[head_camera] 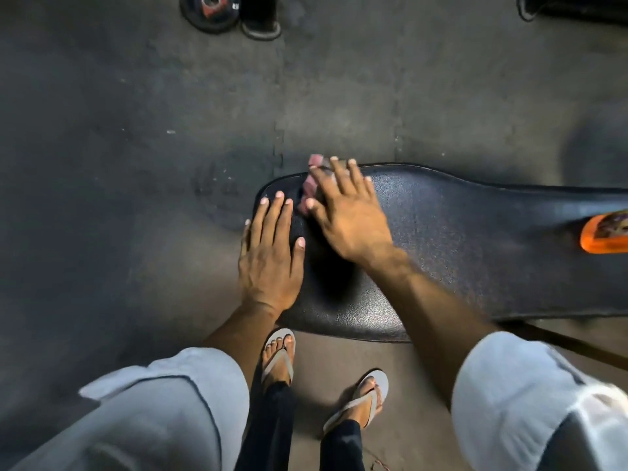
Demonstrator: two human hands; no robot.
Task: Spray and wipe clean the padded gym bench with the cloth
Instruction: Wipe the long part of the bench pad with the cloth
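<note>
Head view: right hand (346,219) spread flat, fingers straight, pressing pink cloth (311,190) onto black padded bench (458,239) near its rounded end. Cloth peeking out beyond fingertips. Left hand (270,256) flat on bench edge, holding nothing. Orange bottle (605,232) lying far right.

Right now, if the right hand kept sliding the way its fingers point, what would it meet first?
Nothing solid: the right hand pressing the cloth would run off the bench far edge, above floor, apparently.
</note>
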